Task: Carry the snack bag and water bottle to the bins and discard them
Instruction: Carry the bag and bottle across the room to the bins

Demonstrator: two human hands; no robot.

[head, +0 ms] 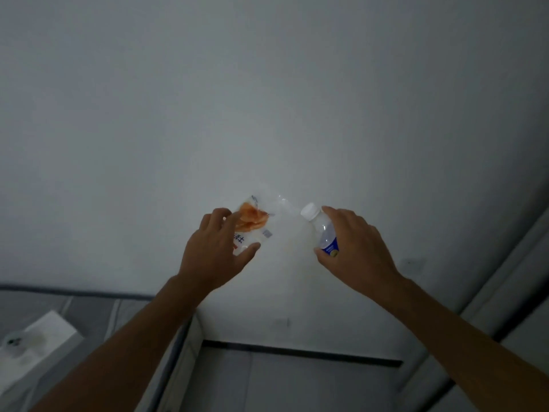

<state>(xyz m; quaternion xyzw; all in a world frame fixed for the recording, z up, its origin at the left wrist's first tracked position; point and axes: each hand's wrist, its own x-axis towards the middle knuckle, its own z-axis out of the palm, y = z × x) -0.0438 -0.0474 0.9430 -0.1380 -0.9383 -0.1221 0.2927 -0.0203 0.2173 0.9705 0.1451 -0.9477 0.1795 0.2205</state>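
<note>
Both items were already picked up & in transit. The left hand (212, 251) was closed around the snack bag (252, 223), fingers curled over the near side and thumb pinching the lower edge; the bag stuck up and away from the palm, clear plastic w/ an orange print and some blue lettering. The right hand (353, 248) was wrapped round the water bottle (322, 228), thumb pressed on the blue label, bottle tilted so its white cap (309, 211) pointed up-left toward the bag. Cap and bag top were near each other but not touching. Bottle looked mostly clear; whether any water was left inside couldn't be told.

Both arms were stretched out in front of a plain white wall (267, 99). Low in view: a dark baseboard (297, 350), grey floor, and at far left a white box-like thing (44, 337) on a grey surface, too dim to identify.

Progress, as a judgement: the pickup part looked done, both things secure in hand. The carry was under way or about to be. No bins showed anywhere in view, so the walk to them & both drops were yet to do. Which item goes in which bin couldn't be judged from here.
</note>
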